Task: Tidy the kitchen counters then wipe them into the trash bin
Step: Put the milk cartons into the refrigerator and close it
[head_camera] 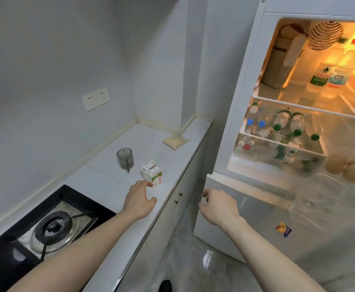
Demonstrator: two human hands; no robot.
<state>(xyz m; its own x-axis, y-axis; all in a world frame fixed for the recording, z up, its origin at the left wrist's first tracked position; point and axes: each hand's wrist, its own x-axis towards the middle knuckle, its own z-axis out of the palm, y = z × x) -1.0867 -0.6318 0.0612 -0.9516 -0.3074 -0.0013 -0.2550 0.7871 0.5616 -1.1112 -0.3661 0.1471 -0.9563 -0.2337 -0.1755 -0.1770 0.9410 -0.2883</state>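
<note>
A small white drink carton (152,173) stands upright on the white counter (113,182). My left hand (139,199) hovers just in front of it, fingers loosely curled, fingertips almost at the carton's base, holding nothing. Behind the carton stands a grey cup with a handle (125,158). A clear bag of pale grains (176,141) lies near the counter's far corner. My right hand (218,207) hangs in the air in front of the fridge's lower door (256,218), fingers loosely curled and holding nothing.
The fridge (298,102) to the right stands open and lit, with bottles on its shelves and eggs (345,167) in the door rack. A black gas hob (46,228) is set into the counter at left. Wall sockets (95,98) sit above. Grey tiled floor (183,260) lies below.
</note>
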